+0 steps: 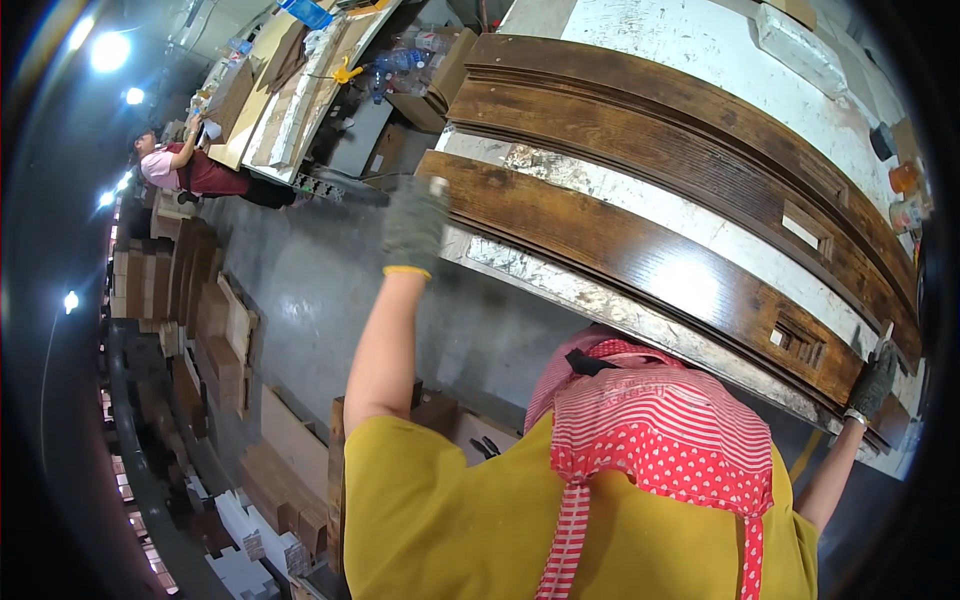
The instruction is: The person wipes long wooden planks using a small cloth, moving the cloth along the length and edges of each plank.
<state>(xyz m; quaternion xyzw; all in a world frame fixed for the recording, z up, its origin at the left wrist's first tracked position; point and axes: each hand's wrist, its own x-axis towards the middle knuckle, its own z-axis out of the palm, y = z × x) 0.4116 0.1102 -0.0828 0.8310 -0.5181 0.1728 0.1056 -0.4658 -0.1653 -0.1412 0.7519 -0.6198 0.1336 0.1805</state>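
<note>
My left hand point(415, 228), in a grey-green knit glove with a yellow cuff, is by the left end of the nearest brown wood-grain board point(620, 250). Motion smears its fingers, and a small whitish bit shows at their tip. At that board's right end is my right hand point(874, 385), in a dark glove. It looks closed, with a thin pale tip point(886, 334) sticking up from it that I cannot identify. A small rectangular cutout point(797, 342) pierces the board near that hand. Behind lie a second brown board point(660, 155) with a cutout and a third point(690, 100).
The boards lie on a white, stained worktable point(640, 30). A white block point(800, 50) and an orange container point(903, 179) are on its far side. A carton of plastic bottles point(425, 75) stands to the left. A co-worker point(215, 170) stands at another bench; stacked cartons point(215, 340) line the left.
</note>
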